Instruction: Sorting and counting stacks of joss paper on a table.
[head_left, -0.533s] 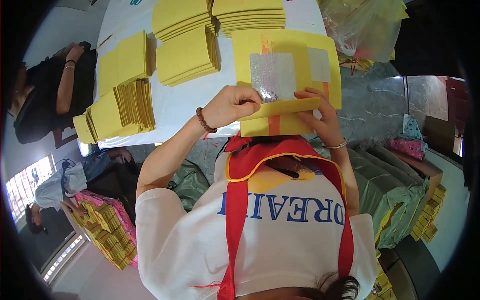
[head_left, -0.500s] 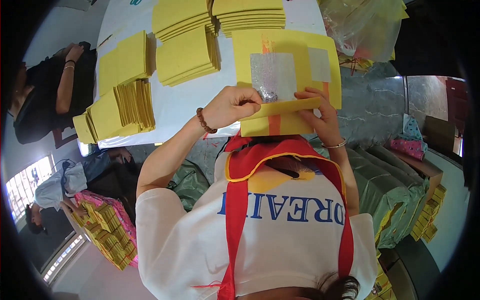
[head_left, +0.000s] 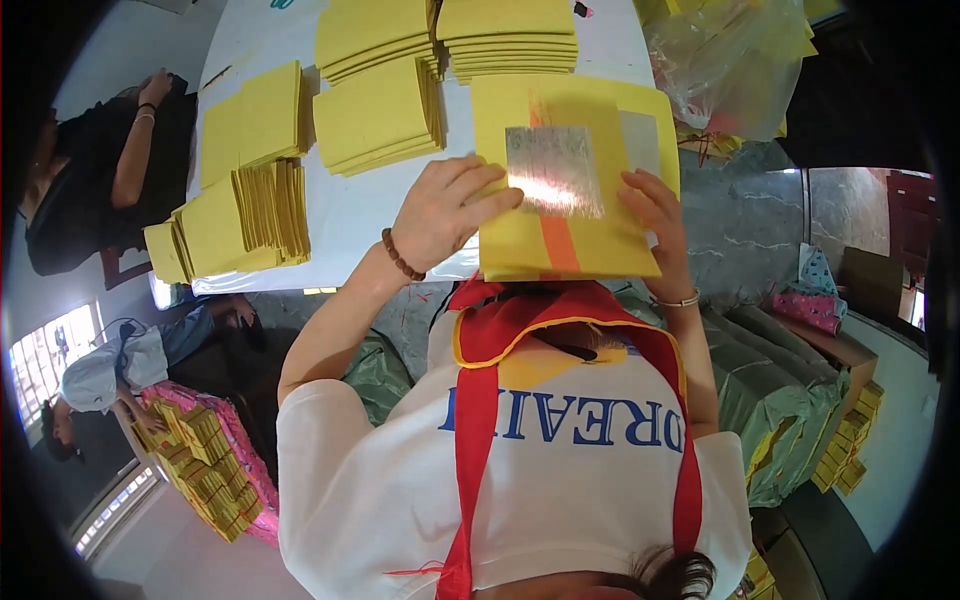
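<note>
A yellow paper sheet point(head_left: 610, 248) lies flat at the table's near edge, over another yellow sheet point(head_left: 650, 100) with a pale grey square on it. An orange stripe point(head_left: 560, 243) runs down the upper sheet, and a shiny silver foil square point(head_left: 552, 175) covers part of that stripe. My left hand point(head_left: 445, 212) is open at the sheet's left edge, its fingers stretched, with one fingertip by the foil. At the right edge my right hand point(head_left: 660, 225) is open too, fingers laid over the sheet just right of the foil. Its palm is partly hidden.
Stacks of folded yellow paper point(head_left: 375, 110) stand on the white table point(head_left: 330, 215), with a standing bundle point(head_left: 272, 210) at its left. A clear plastic bag point(head_left: 735, 80) is at the right. One person point(head_left: 110, 190) sits at left; another point(head_left: 120, 370) handles yellow bundles point(head_left: 200, 460).
The near part of the sheet, folded up between my fingers before, now lies flat. Both hands have loosened from the fold, and my left hand's fingers have spread.
</note>
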